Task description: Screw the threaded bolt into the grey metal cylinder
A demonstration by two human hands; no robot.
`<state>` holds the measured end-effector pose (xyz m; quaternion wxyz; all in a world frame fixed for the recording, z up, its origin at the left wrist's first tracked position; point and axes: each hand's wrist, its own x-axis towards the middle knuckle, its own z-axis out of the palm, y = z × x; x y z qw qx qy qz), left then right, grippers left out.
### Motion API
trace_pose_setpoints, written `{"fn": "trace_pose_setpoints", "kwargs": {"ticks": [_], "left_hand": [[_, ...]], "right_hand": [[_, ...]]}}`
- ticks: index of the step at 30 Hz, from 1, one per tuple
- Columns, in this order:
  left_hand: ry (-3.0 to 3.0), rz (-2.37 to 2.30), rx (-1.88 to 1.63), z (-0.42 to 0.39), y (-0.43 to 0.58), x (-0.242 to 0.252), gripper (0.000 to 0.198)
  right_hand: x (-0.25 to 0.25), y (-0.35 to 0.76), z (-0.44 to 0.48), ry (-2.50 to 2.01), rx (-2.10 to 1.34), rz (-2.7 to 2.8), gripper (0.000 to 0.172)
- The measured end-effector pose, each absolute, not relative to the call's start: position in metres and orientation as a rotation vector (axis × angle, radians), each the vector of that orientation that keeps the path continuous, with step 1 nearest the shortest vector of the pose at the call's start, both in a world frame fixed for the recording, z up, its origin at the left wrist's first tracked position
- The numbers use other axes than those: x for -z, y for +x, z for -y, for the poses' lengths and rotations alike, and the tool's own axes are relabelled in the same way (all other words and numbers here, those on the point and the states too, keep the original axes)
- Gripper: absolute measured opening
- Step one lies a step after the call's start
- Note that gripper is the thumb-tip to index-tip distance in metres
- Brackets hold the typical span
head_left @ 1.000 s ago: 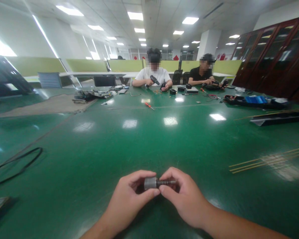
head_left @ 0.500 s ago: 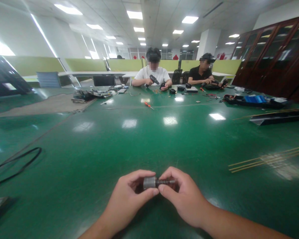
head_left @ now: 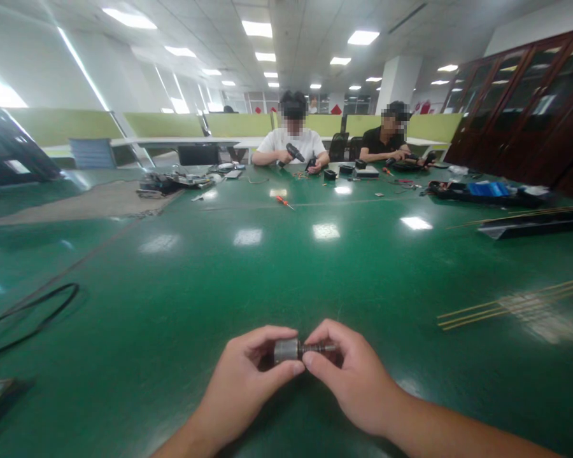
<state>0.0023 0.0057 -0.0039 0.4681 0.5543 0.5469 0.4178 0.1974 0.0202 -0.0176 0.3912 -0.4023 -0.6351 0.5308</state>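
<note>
Fingertips [head_left: 281,373] of the left hand [head_left: 246,385] are closed in a pinch on a small grey metal cylinder [head_left: 286,350], thumb below and forefinger curled over it. The fingertips [head_left: 315,366] of the right hand [head_left: 351,381] pinch the dark ribbed shaft [head_left: 321,348] that sticks out of the cylinder's right end. The piece lies level between the two hands at the lower centre of the frame, just above the tabletop; I cannot tell whether it touches it. A glossy green table [head_left: 286,267] fills most of the view and mirrors the ceiling lights. Dark wooden cabinets [head_left: 530,102] line the upper right. At the table's far end, upper centre, sit a person in a white shirt [head_left: 293,143], who holds a cordless drill [head_left: 295,152], and beside them, to the right, a person in a black shirt [head_left: 382,143], with small parts scattered before both. A long dark rail [head_left: 535,226] lies at the right edge, and beyond it a black tray [head_left: 458,193] with something blue in it. A black cable [head_left: 38,318] loops at the left edge. Thin brass rods [head_left: 506,308] lie at the lower right, well apart from the hands. An orange-handled screwdriver [head_left: 285,202] lies alone near the middle of the table.
</note>
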Motion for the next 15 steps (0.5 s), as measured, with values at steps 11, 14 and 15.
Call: {"fn": "trace_pose_setpoints", "kwargs": {"ticks": [11, 14, 15], "left_hand": [[1.361, -1.321, -1.033, -0.0049, 0.0023, 0.0058, 0.032], [1.358, -1.323, -1.024, -0.0050, 0.0015, 0.0064, 0.033], [1.361, -1.320, -1.021, -0.0050, 0.0013, 0.0066, 0.033]], "right_hand": [[0.0203, 0.1971, -0.0202, -1.032, -1.378, 1.578, 0.006], [0.0200, 0.1974, -0.0195, -1.030, -1.387, 1.570, 0.006], [0.0198, 0.1974, -0.0194, -1.030, -1.385, 1.570, 0.006]]}}
